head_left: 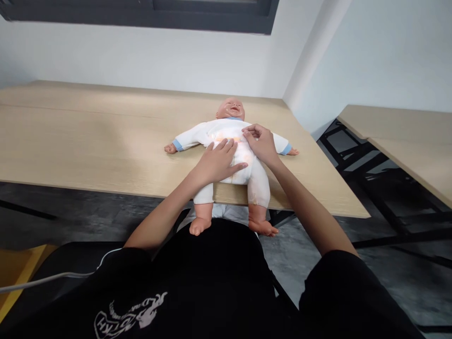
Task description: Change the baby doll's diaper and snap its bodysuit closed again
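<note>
Baby doll (pixel 214 131) is laid on its back at the near edge of the desk (pixel 88 141), right of the middle. It is dressed in a white romper with light blue cuffs and collar. Yellowish stains are seen on the chest and down one leg. Head, hands and feet are bare plastic, and the face is moulded.

Long axis is run across the desk from far to near: the head is pointed at the far edge and the wall, and the feet toward the person. Both legs are hung over the near edge. Arms are spread out left and right, flat on the desk.

Left hand (pixel 217 162) is laid flat on the doll's belly, fingers apart, nothing gripped. Right hand (pixel 262 143) is rested on the doll's chest, fingertips bunched at the cloth. Whether the fabric is pinched cannot be told.

White print (pixel 127 315) is seen on the person's black shirt (pixel 212 282); the lettering cannot be read. No writing is made out on the doll.
</note>
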A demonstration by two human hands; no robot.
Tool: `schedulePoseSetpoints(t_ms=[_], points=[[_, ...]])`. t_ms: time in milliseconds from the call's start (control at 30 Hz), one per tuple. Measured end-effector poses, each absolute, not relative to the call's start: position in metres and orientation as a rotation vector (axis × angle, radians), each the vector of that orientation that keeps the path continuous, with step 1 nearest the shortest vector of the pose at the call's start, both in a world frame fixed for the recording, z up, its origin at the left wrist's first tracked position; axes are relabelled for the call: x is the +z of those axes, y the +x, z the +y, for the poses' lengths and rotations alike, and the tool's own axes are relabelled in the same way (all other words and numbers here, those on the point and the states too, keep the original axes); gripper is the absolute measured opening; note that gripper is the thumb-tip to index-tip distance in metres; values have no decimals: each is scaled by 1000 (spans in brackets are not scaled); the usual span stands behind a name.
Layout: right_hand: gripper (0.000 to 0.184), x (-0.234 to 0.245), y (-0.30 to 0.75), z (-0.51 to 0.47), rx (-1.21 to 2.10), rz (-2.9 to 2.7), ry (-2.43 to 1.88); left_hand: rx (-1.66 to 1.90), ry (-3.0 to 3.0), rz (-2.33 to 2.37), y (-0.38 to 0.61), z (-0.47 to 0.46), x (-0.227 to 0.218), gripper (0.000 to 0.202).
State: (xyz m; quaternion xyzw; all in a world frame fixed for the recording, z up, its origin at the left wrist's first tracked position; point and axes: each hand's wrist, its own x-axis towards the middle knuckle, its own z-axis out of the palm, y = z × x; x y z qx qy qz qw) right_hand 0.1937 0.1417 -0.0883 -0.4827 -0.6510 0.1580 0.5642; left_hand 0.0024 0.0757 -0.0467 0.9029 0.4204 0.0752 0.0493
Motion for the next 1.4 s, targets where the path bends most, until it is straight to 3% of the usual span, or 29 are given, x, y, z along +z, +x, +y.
schedulePoseSetpoints(t_ms=[300,500,633,700,800,1000,1400], points=[[8,-86,190,135,371,-1560,-1202,372,2666,1185,-3,81,-55,71],[7,-77,195,136,364,-1561,-1216,943,2368,1000,-24,84,-62,54],[10,-66,203,104,274,-1549,-1273,1154,2359,1003,-44,74,-68,28],[16,-66,204,74,216,-1551,-1339,1132,2386,1056,-54,67,-70,19],[23,-75,199,29,243,-1658,-1439,989,2418,1124,-61,58,-74,24],[12,-92,178,-11,103,-1749,-1487,835,2387,1255,-49,46,-79,18],[6,-93,179,-1,-11,-1742,-1544,1148,2089,1122,-56,60,-93,11]])
